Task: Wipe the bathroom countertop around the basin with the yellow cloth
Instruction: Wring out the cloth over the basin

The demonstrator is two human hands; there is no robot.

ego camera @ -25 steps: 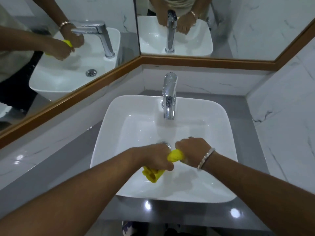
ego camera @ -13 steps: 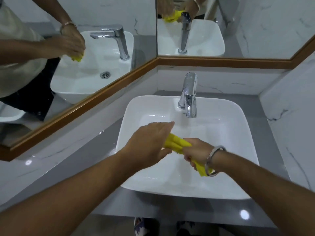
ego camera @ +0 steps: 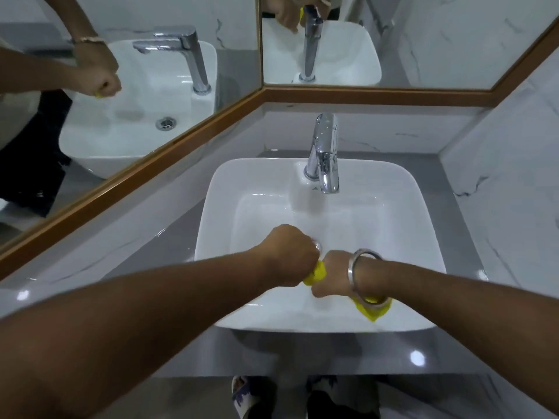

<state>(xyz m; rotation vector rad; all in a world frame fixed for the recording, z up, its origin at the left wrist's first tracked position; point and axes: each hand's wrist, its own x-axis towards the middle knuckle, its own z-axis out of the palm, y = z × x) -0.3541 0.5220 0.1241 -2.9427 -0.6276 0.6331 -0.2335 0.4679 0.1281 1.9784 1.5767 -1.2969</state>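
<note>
Both my hands are clenched on the yellow cloth (ego camera: 316, 275) over the middle of the white basin (ego camera: 402, 189). My left hand (ego camera: 290, 255) grips one end as a fist. My right hand (ego camera: 334, 275), with a metal bangle on its wrist, grips the other end, and a yellow corner hangs out below that wrist. The cloth is bunched into a tight roll between the fists, mostly hidden. The grey countertop (ego camera: 169, 237) runs around the basin on the left, right and front.
A chrome tap (ego camera: 325, 155) stands at the back of the basin. Wood-framed mirrors (ego camera: 187, 137) line the left and back walls and reflect the basin and hands. A marble wall (ego camera: 514, 192) closes the right side. Feet in sandals (ego camera: 245, 394) show below the counter's front edge.
My left hand, open and reaching half a second ago, has closed into a fist on the cloth. The cloth is now bunched tighter between both fists. The view has shifted slightly.
</note>
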